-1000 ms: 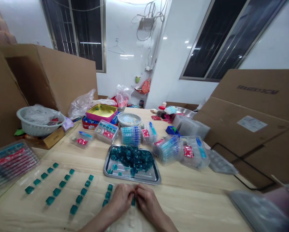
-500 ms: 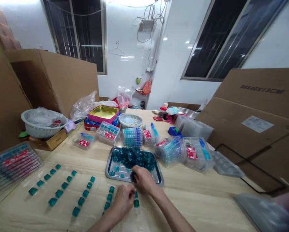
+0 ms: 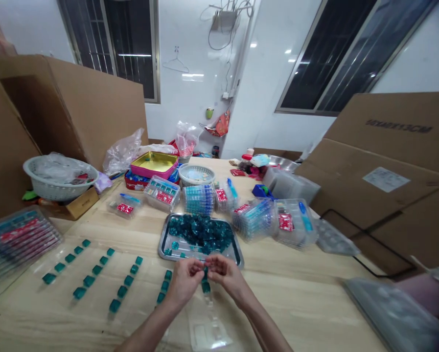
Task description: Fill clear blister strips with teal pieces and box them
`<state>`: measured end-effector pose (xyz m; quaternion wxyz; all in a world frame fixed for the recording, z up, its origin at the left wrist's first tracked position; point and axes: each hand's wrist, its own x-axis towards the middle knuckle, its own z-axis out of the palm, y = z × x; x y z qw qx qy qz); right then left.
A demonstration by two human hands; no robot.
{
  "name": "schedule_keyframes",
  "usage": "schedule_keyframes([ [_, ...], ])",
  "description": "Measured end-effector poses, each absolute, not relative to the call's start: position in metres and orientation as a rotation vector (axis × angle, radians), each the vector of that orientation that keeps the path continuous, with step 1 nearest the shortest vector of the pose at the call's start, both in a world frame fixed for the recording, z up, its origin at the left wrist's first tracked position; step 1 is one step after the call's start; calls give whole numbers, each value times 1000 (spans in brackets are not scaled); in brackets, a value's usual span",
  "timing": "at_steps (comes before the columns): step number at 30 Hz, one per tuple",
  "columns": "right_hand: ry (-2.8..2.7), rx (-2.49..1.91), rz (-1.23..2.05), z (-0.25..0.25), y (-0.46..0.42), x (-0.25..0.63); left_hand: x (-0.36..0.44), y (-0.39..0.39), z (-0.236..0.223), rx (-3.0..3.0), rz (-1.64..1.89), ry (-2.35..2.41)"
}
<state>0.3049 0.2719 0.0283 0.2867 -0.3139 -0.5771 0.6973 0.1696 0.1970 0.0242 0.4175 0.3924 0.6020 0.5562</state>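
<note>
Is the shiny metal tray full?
Partly full: teal translucent cubes heap across the far half of the rectangular steel tray; the near half shows mostly bare metal.

We are in a packing workroom: large cardboard cartons (image 3: 76, 112) surround a wooden worktable (image 3: 300, 313) crowded with clear plastic trays (image 3: 294, 225).

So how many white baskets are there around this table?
2: the left basket sits on a small box and holds plastic bags; the far basket stands beside a gold tin. Others may be hidden.
</note>
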Motion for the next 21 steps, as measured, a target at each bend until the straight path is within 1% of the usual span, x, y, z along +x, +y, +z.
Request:
schedule_keyframes([
  [5, -1407, -845, 1941, 31, 259, 312, 174, 190, 34, 652, 1370, 1296],
  [9, -1363, -857, 1925, 26, 253, 314, 175, 185, 31, 499, 1306, 1273],
  [15, -1420, -870, 1906, 22, 244, 319, 180, 182, 16, 510, 1322, 1307],
  [21, -1439, -861, 1873, 26, 239, 323, 183, 179, 23, 547, 1329, 1261],
])
